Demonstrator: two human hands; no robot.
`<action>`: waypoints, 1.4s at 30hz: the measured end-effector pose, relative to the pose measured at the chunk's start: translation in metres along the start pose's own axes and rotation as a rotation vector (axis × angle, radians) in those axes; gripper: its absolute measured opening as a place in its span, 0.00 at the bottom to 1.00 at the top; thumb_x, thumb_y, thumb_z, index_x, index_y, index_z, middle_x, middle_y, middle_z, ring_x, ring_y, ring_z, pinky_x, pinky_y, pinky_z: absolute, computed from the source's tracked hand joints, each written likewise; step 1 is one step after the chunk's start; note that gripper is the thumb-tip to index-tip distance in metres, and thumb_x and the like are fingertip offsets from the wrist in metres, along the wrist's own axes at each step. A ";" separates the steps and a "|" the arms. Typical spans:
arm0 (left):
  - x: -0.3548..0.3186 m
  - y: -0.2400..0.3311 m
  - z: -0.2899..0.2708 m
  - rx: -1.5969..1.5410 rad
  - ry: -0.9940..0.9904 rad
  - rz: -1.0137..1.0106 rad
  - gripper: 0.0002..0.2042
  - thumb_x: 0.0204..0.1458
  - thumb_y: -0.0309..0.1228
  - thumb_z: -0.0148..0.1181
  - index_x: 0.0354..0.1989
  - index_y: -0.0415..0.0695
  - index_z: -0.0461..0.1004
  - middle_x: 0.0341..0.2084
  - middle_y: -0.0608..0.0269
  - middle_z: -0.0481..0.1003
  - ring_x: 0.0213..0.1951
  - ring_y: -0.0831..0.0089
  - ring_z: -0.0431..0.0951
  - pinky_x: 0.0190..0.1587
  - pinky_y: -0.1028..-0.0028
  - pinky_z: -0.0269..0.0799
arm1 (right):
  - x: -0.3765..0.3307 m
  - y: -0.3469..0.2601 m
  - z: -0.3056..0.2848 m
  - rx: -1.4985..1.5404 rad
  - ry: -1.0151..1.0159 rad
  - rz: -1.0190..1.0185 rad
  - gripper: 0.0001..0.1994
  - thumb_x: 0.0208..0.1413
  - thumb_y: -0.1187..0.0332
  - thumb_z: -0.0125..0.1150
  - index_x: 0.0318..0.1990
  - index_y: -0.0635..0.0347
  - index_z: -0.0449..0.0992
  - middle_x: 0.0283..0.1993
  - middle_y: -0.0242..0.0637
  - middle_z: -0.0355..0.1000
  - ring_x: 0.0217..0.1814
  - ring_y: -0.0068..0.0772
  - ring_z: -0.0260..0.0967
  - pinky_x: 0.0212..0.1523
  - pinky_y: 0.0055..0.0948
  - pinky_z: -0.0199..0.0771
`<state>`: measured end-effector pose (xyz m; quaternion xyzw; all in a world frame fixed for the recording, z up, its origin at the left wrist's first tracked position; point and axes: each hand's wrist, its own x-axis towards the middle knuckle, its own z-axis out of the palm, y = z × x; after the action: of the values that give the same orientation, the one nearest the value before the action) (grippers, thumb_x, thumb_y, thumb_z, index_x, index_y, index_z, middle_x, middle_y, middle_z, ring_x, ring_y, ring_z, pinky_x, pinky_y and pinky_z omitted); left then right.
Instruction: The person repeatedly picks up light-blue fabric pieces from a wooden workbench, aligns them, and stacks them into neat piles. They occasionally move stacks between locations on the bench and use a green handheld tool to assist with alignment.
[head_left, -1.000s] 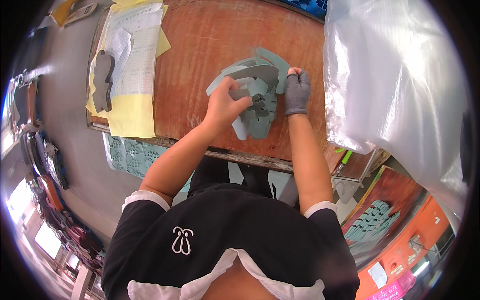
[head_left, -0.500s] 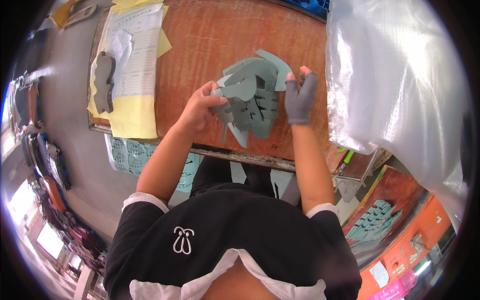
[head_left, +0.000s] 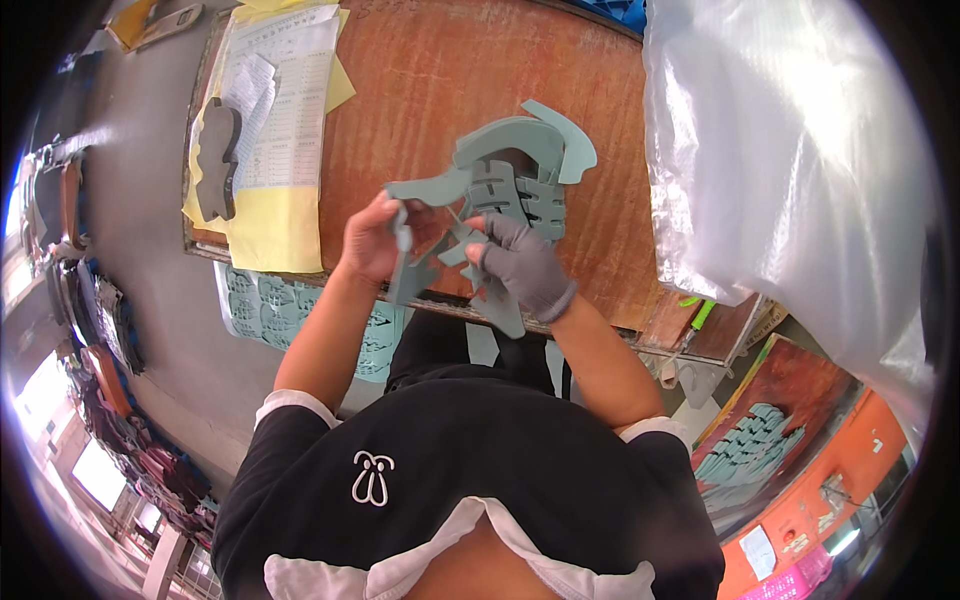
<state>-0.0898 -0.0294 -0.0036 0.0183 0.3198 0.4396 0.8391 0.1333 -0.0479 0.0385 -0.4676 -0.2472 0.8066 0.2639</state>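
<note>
Head view showed the left hand [head_left: 372,240] holding a green sheet [head_left: 437,190] and the gloved right hand [head_left: 522,265] pinching its strips [head_left: 452,252] above the near edge of the table [head_left: 600,260]; uneven pulling might have torn them.

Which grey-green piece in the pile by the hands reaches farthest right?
The curved strip at the upper right; its end juts past the slotted pieces below it.

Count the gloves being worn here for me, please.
1: a grey glove on the right hand, leaving fingertips bare. The left hand, holding a grey-green piece, wears none. I see no others.
</note>
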 end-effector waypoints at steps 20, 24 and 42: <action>-0.056 0.103 0.057 -0.223 -0.621 0.318 0.13 0.52 0.29 0.59 0.34 0.49 0.57 0.31 0.68 0.65 0.27 0.74 0.70 0.31 0.68 0.69 | -0.026 -0.034 -0.039 0.624 -0.415 -0.507 0.14 0.58 0.59 0.55 0.46 0.56 0.65 0.24 0.29 0.63 0.20 0.24 0.56 0.20 0.28 0.59; -0.051 0.090 0.059 -0.005 -0.443 0.302 0.12 0.51 0.29 0.60 0.35 0.49 0.59 0.31 0.68 0.65 0.26 0.74 0.71 0.31 0.68 0.70 | -0.006 -0.014 -0.074 0.533 -0.083 -0.473 0.15 0.57 0.59 0.56 0.45 0.57 0.66 0.28 0.31 0.65 0.25 0.27 0.57 0.27 0.30 0.60; -0.034 0.029 0.040 0.180 -0.025 0.055 0.09 0.49 0.28 0.62 0.35 0.48 0.67 0.30 0.62 0.72 0.32 0.70 0.75 0.35 0.68 0.71 | 0.043 -0.011 -0.122 -0.529 0.814 -0.673 0.22 0.54 0.59 0.63 0.50 0.65 0.71 0.45 0.35 0.70 0.46 0.32 0.65 0.51 0.31 0.65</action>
<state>-0.1024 -0.0268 0.0551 0.1078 0.3469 0.4317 0.8256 0.2254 0.0068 -0.0352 -0.6854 -0.4535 0.3449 0.4535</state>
